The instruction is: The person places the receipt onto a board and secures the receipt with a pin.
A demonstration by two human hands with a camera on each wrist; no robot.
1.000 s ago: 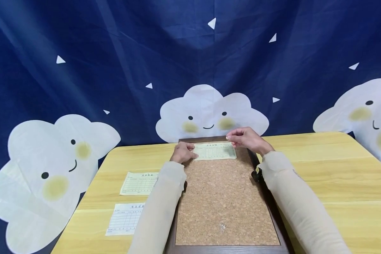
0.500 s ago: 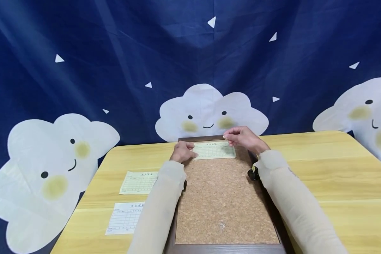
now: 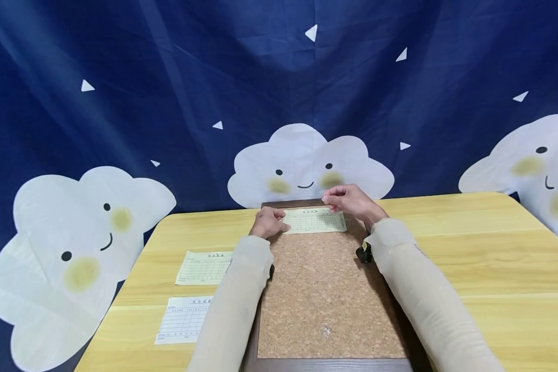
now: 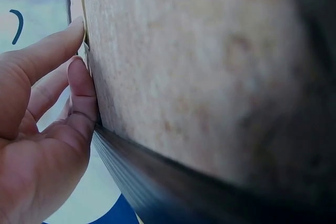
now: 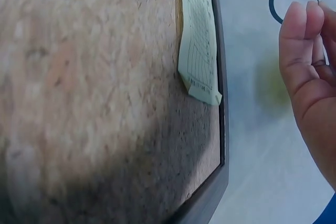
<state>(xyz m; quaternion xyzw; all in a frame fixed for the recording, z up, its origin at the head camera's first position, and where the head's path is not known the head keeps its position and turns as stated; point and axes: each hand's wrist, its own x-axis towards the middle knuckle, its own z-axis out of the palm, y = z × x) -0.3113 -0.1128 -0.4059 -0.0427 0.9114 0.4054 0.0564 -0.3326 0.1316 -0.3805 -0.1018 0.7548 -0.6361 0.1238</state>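
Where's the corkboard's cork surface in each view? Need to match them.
Head: lower centre, cork surface between the forearms.
Left wrist: cork surface fills most of the centre and right, to the right of the left hand.
Right wrist: cork surface fills the left and centre, to the left of the right hand.
Shared landmark: the dark frame bordering it.

Board slip (image 3: 313,221): pale green, gridded
Cork panel (image 3: 330,294): speckled tan
Frame (image 3: 330,365): dark brown
Upper loose slip (image 3: 200,271): pale green, ruled
Lower loose slip (image 3: 181,324): white, blue-ruled
Surface (image 3: 493,253): yellow woodgrain
Backdrop (image 3: 190,57): navy, yellow-cheeked white clouds (image 3: 302,150)
Sleeves (image 3: 230,305): cream
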